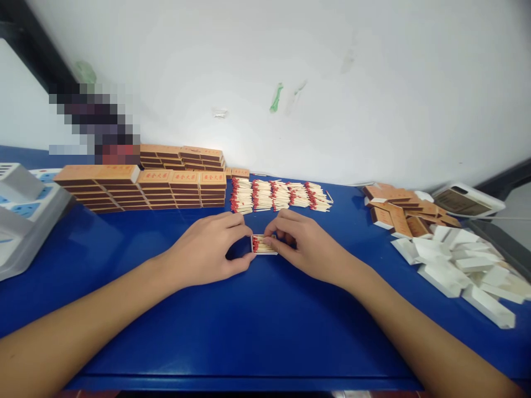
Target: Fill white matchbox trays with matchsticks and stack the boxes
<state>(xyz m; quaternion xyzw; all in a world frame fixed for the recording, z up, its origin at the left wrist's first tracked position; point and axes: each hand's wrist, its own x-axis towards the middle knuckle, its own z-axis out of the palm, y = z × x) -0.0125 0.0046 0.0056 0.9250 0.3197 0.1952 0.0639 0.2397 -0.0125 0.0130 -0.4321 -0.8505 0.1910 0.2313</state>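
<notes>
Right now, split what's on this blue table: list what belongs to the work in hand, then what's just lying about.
In use: left hand, right hand, filled match tray, loose matches, white trays, brown sleeves, stacked boxes.
Lying about: white power strip, flat device at right.

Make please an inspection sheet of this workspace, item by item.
Surface: blue table, smooth top.
Job's things: match tray, full of red-tipped matches, lying on the table; loose matches in bundles behind it.
Clutter: stacked matchboxes rear left; brown sleeves and white trays heaped at right; power strip far left.
Grippers: left hand and right hand pinch the tray from either end.
Cables: nothing seen.
Surroundings: white wall with green marks.
</notes>
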